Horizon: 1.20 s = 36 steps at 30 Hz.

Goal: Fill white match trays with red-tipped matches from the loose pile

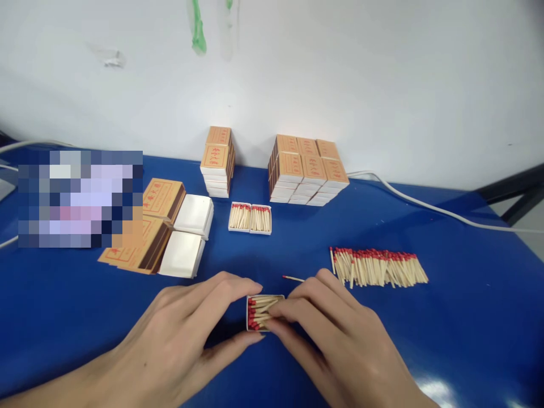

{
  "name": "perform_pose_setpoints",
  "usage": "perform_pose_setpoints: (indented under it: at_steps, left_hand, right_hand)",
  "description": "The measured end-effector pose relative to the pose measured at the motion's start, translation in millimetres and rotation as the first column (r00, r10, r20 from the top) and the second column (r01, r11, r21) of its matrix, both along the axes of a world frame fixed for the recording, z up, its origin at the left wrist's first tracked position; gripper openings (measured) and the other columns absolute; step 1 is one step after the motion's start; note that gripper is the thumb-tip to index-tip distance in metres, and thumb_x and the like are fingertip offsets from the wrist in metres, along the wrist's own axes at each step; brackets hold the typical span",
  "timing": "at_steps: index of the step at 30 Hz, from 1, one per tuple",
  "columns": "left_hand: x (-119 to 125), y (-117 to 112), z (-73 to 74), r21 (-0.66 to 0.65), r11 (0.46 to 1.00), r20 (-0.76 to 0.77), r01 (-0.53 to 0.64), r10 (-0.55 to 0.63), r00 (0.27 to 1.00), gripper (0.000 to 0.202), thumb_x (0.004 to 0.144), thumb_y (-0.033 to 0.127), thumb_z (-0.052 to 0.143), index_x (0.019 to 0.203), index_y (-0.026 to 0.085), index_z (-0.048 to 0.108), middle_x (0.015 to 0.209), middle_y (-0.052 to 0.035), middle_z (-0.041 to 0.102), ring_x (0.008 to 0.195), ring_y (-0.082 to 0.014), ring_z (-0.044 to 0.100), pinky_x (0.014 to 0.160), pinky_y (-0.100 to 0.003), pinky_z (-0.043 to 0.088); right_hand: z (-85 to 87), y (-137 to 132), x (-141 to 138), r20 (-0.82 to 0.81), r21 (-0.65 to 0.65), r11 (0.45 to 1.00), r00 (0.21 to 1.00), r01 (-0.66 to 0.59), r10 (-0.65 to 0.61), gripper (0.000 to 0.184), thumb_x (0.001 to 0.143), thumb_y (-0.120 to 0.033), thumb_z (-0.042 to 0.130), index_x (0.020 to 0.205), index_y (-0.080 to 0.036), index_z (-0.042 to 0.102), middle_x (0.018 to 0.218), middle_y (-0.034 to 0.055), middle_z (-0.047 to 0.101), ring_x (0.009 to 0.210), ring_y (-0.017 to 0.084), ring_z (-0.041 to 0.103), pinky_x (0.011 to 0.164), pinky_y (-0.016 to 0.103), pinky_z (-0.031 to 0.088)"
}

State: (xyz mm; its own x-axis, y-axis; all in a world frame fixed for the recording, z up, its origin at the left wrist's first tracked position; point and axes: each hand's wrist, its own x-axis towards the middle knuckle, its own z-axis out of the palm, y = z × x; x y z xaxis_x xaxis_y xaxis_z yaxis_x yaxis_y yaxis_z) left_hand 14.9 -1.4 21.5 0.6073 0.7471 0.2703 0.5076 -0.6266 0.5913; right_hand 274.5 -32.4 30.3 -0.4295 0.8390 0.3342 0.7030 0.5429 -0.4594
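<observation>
Both hands meet at six o'clock on the counter; left hand grip clamps the match tray; right hand grip pinches its matches; filling seems underway; levelling calls for light pressure; loose pile at two o'clock.

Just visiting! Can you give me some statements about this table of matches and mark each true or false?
1. The left hand and right hand both touch one tray of matches. True.
2. The loose matches lie left of the hands. False: they lie to the right.
3. Two filled trays sit side by side beyond the hands. True.
4. The table is red. False: it is blue.
</observation>
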Motion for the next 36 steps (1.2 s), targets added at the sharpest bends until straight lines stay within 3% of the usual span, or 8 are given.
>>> perform_pose_setpoints:
  at_steps: [3, 9, 15, 20, 25, 32, 36]
  left_hand:
    - [0.0, 1.0, -0.4, -0.009, 1.000, 0.025, 0.017, -0.016, 1.000, 0.023, 0.118, 0.034, 0.070, 0.138, 0.027, 0.063, 0.115, 0.0032, 0.077, 0.067, -0.0066, 0.062, 0.062, -0.020, 0.055]
    - [-1.4, 1.6, -3.5, -0.049, 0.996, 0.028, 0.075, -0.074, 0.997, 0.019, 0.117, 0.029, 0.071, 0.134, 0.026, 0.063, 0.121, 0.0011, 0.076, 0.095, -0.0083, 0.078, 0.081, -0.019, 0.061]
    - [-2.9, 0.3, -3.2, -0.061, 0.994, 0.045, 0.086, -0.083, 0.996, 0.022, 0.117, 0.024, 0.070, 0.138, 0.027, 0.063, 0.123, 0.0018, 0.075, 0.097, -0.0073, 0.077, 0.082, -0.019, 0.060]
    - [-1.8, 1.7, 0.5, -0.054, 0.995, 0.037, 0.080, -0.078, 0.996, 0.021, 0.117, 0.025, 0.070, 0.137, 0.026, 0.063, 0.121, 0.0006, 0.078, 0.095, -0.0083, 0.078, 0.076, -0.018, 0.061]
    - [-2.1, 2.5, 1.4, -0.058, 0.995, 0.041, 0.086, -0.084, 0.996, 0.021, 0.117, 0.027, 0.071, 0.137, 0.025, 0.064, 0.123, -0.0009, 0.079, 0.100, -0.0098, 0.081, 0.084, -0.019, 0.064]
    - [-3.0, 3.4, -2.6, -0.053, 0.994, 0.047, 0.091, -0.089, 0.995, 0.021, 0.118, 0.027, 0.069, 0.139, 0.027, 0.064, 0.123, -0.0012, 0.079, 0.100, -0.0107, 0.082, 0.084, -0.020, 0.065]
    - [-3.3, 2.9, -2.3, -0.048, 0.995, 0.047, 0.083, -0.080, 0.996, 0.021, 0.117, 0.026, 0.070, 0.138, 0.025, 0.065, 0.125, -0.0022, 0.079, 0.098, -0.0109, 0.081, 0.084, -0.021, 0.066]
  right_hand:
    - [-0.5, 1.3, -0.1, -0.058, -0.034, 0.999, 0.998, 0.009, -0.011, 0.012, 0.114, -0.019, 0.070, 0.108, -0.021, 0.079, 0.095, 0.0039, 0.076, 0.086, 0.019, 0.065, 0.076, 0.035, 0.061]
    - [0.5, 1.9, -1.0, -0.095, -0.071, 0.997, 0.995, -0.030, 0.023, 0.011, 0.114, -0.020, 0.071, 0.110, -0.022, 0.081, 0.098, 0.0031, 0.077, 0.084, 0.017, 0.063, 0.073, 0.032, 0.058]
    - [-0.4, 5.0, 0.2, -0.069, -0.019, 0.999, 0.997, 0.027, -0.029, 0.012, 0.114, -0.020, 0.071, 0.106, -0.023, 0.080, 0.096, 0.0029, 0.074, 0.086, 0.018, 0.065, 0.074, 0.031, 0.060]
    - [8.6, 9.1, 10.5, -0.141, -0.134, 0.991, 0.989, 0.024, -0.043, 0.006, 0.110, -0.021, 0.079, 0.114, -0.025, 0.079, 0.104, 0.0019, 0.076, 0.092, 0.015, 0.073, 0.081, 0.027, 0.063]
    - [10.7, 10.8, 15.9, -0.171, -0.233, 0.972, 0.984, 0.012, -0.054, 0.011, 0.108, -0.016, 0.080, 0.107, -0.027, 0.078, 0.102, -0.0002, 0.076, 0.088, 0.014, 0.077, 0.079, 0.025, 0.065]
    - [6.6, 6.7, 4.4, -0.152, -0.184, 0.975, 0.977, 0.124, -0.153, 0.014, 0.107, -0.014, 0.078, 0.103, -0.027, 0.077, 0.094, -0.0021, 0.074, 0.085, 0.015, 0.074, 0.081, 0.026, 0.063]
    - [3.7, 5.6, 3.2, -0.173, -0.172, 0.972, 0.967, 0.159, -0.189, 0.014, 0.106, -0.015, 0.080, 0.112, -0.028, 0.077, 0.093, -0.0030, 0.072, 0.081, 0.013, 0.071, 0.077, 0.023, 0.062]
